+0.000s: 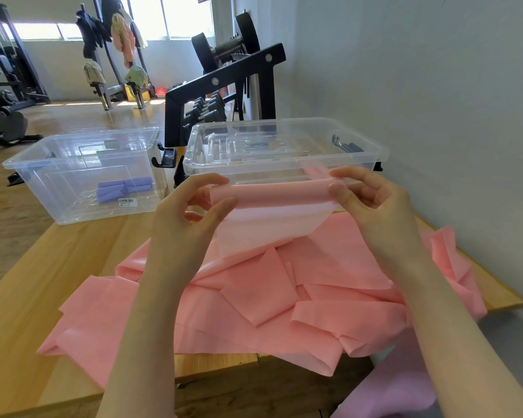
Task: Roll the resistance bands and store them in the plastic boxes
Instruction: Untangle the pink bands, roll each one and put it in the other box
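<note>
Pink, thin and limp, the resistance band [263, 297] lies heaped in loose folds on the wooden surface [43, 297], below and nearer than both hands, with one end lifted up between them. The left hand [191, 212] pinches the left edge of that raised end between thumb and curled fingers; the right hand [363, 197] pinches the right edge the same way, and the first turn of a roll spans the gap between them.

It looks like light, stretchy sheet with no stiffness of its own, so it should sag and twist wherever it is not held. A grip at both side edges, as now, seems the right place to keep the roll square; held in the middle, it would likely cone or slip sideways. The surface of the sheet looks smooth, so a loose roll may spring open once let go.

Beyond the right hand stands a clear plastic box [284, 155] with what looks like a lid resting in it. Beyond the left hand sits a second clear box [82, 176], holding rolled purple bands [124, 188].
</note>
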